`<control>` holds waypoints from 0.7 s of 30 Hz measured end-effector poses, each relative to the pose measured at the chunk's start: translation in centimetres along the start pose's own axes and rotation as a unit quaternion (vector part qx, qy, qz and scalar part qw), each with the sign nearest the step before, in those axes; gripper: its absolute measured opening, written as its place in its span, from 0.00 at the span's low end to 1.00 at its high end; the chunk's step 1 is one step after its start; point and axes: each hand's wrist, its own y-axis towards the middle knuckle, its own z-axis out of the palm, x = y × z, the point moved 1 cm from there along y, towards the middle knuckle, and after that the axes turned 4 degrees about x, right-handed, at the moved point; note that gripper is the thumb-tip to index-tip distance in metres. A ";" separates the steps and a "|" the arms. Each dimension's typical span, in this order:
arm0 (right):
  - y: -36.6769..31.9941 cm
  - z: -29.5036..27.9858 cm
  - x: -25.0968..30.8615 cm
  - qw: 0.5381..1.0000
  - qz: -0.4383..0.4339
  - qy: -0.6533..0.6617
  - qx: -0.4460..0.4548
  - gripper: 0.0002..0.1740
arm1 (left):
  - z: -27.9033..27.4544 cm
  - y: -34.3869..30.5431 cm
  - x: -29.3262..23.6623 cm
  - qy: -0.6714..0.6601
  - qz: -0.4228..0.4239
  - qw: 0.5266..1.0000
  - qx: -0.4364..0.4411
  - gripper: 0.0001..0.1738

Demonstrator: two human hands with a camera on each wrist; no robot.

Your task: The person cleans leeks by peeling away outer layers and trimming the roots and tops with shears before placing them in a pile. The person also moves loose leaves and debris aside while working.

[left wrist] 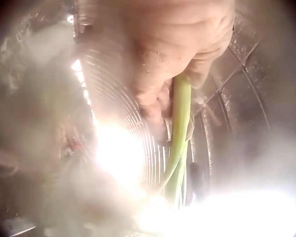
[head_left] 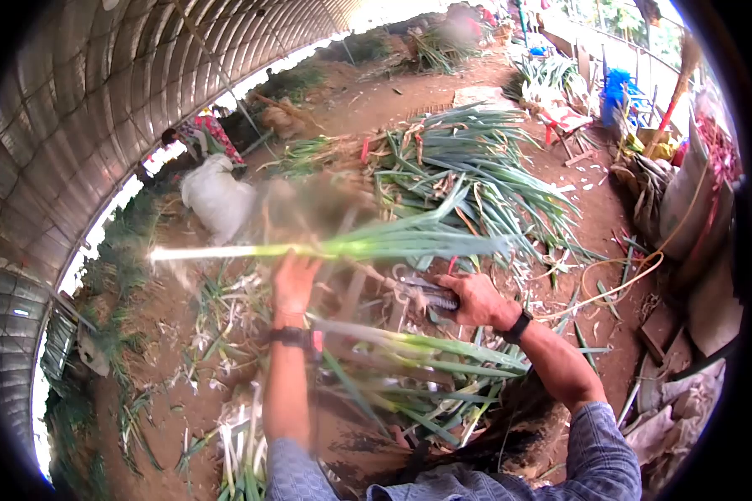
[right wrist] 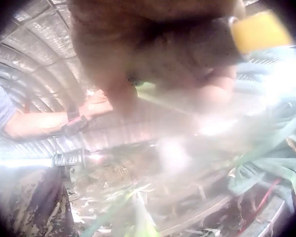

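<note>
In the head view my left hand [head_left: 294, 288] grips a long leek [head_left: 376, 245] by its pale green middle, white stem pointing left and leaves right. The left wrist view shows the fingers of that hand [left wrist: 172, 54] curled round the green stalk [left wrist: 181, 106]. My right hand [head_left: 476, 299], to the right and just below the leaves, holds a dark-handled tool [head_left: 430, 294]; its far end is blurred. The right wrist view has the right hand [right wrist: 158, 54] large and blurred, a yellow piece [right wrist: 264, 32] beside it.
A big heap of leeks [head_left: 468, 175] lies ahead. More leeks [head_left: 443, 355] lie below my hands, with trimmings [head_left: 242, 305] on the soil at left. A white sack [head_left: 219, 196] and a crouching person [head_left: 194, 138] are at the upper left; sacks [head_left: 689, 200] stand at right.
</note>
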 end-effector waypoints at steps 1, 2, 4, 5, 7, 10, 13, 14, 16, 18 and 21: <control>-0.1 0.2 -0.7 0.999 0.005 -0.019 0.029 0.31 | -1.8 -0.1 1.6 -0.029 -0.013 0.999 0.005 0.17; -0.3 0.1 -1.1 0.997 0.008 -0.041 0.058 0.31 | -3.2 -0.2 3.1 -0.059 -0.023 0.998 0.011 0.17; -0.7 -0.9 -0.7 0.994 0.033 -0.041 0.097 0.27 | -2.9 -1.4 4.8 -0.053 -0.044 0.998 0.002 0.18; -0.9 -1.2 -0.4 0.991 0.046 -0.040 0.117 0.25 | -3.1 -1.9 5.9 -0.047 -0.071 0.996 -0.026 0.18; -1.6 -1.3 -0.6 0.990 0.041 -0.030 0.132 0.22 | -3.8 -3.3 8.4 -0.037 -0.127 0.988 -0.083 0.18; -2.6 -0.5 -1.6 0.976 0.064 -0.065 0.200 0.22 | -5.7 -5.6 12.8 -0.020 -0.170 0.979 -0.109 0.16; -3.2 0.4 -2.3 0.970 0.072 -0.049 0.226 0.25 | -7.2 -7.1 16.1 -0.053 -0.200 0.970 -0.130 0.17; -3.3 0.9 -3.0 0.962 0.067 -0.061 0.256 0.25 | -7.5 -7.6 17.1 -0.048 -0.212 0.966 -0.139 0.18; -3.2 1.2 -2.8 0.953 0.077 -0.048 0.288 0.25 | -8.3 -8.6 18.6 -0.021 -0.222 0.966 -0.130 0.21; -2.7 1.7 -2.6 0.952 0.086 -0.036 0.290 0.25 | -8.8 -8.9 19.3 -0.041 -0.236 0.962 -0.134 0.22; -2.1 2.4 -2.5 0.957 0.097 -0.023 0.272 0.26 | -8.4 -9.9 20.6 -0.027 -0.260 0.959 -0.107 0.22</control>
